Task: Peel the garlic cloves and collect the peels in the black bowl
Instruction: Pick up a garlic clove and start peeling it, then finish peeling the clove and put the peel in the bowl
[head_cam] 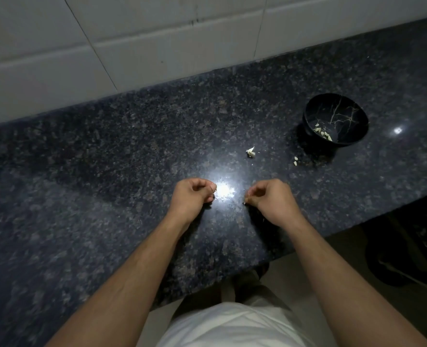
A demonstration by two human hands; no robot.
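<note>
White shirt cloth [232,326] is seen lowest, between two bare forearms. Over the dark speckled granite counter [107,171], the left hand [191,194] and the right hand [270,196] are curled, fingertips pinched; what is held cannot be told, since glare hides it. Beyond the right hand, a pale garlic piece [251,152] lies. Further right, the black gold-veined bowl [335,119] holds pale peels [323,134]; small scraps [295,161] lie beside it.

Dim overall. Hard white glare spot on polished table [223,189], smaller glint far right. Soft focus throughout; wide-angle bending of edges, corners darkened.
</note>
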